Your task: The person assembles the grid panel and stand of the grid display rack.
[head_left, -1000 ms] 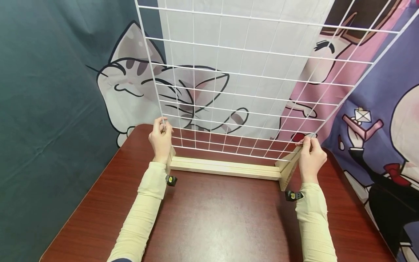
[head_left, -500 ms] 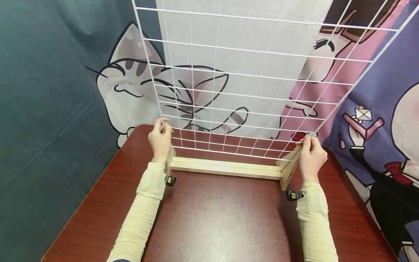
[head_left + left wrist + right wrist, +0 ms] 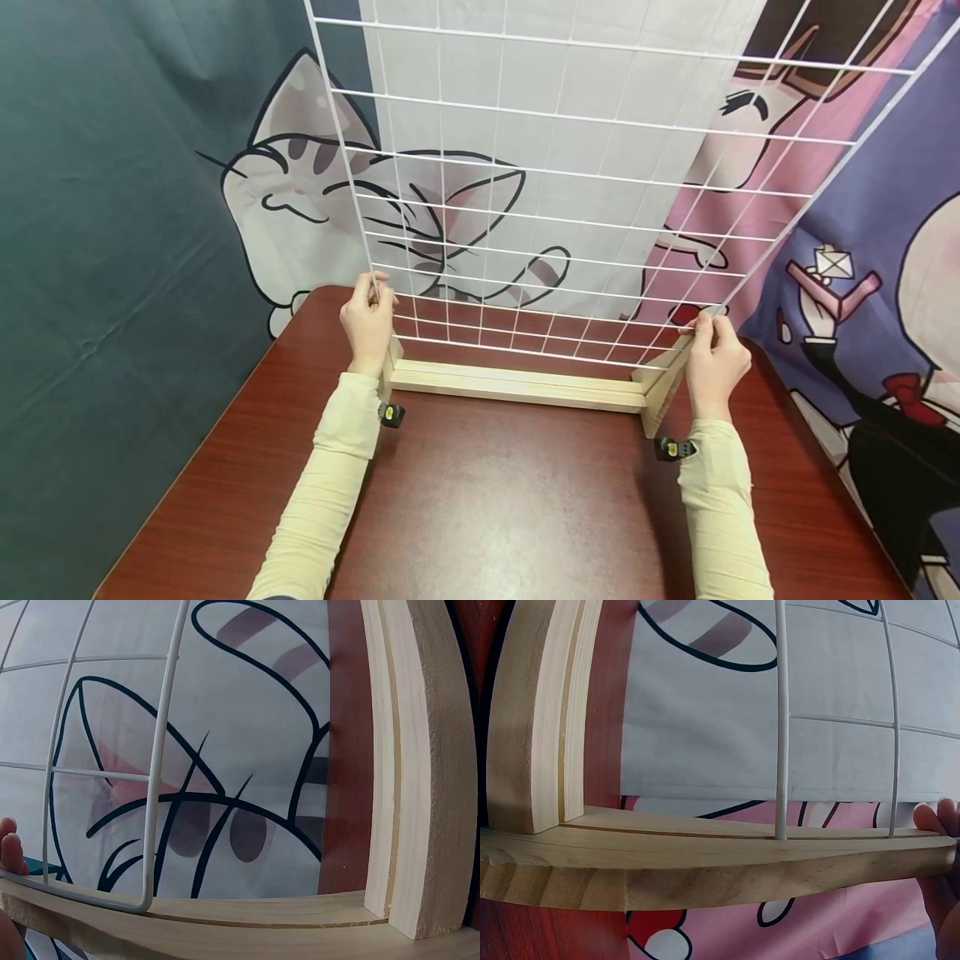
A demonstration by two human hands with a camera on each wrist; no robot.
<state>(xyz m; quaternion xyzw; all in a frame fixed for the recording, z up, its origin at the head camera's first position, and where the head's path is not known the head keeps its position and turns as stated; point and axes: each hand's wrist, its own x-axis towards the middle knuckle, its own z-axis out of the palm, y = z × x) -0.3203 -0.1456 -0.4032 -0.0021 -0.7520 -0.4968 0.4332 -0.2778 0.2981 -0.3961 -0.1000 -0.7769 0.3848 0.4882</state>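
Observation:
A white wire grid panel (image 3: 480, 344) stands between my hands, leaning over a wooden frame. My left hand (image 3: 367, 321) pinches its left side wire; my right hand (image 3: 716, 362) grips at the right side wire, by the top of the wooden side piece (image 3: 660, 392). Below the panel's bottom wire, with a gap, runs the grooved wooden crossbar (image 3: 517, 386). In the left wrist view, a lower corner of the grid (image 3: 152, 778) meets the grooved side piece (image 3: 225, 930). The right wrist view has the bottom wire of the grid (image 3: 783, 712) ending at the other side piece's groove (image 3: 705, 859).
The frame stands toward the back of a reddish-brown table (image 3: 487, 500). Behind it hangs a printed cloth (image 3: 300, 217) with cartoon cats. Small black cameras are on both wrists, the left camera (image 3: 392, 415) near the frame's left side.
Almost nothing differs; the grid and both hands stay in place with only tiny shifts.

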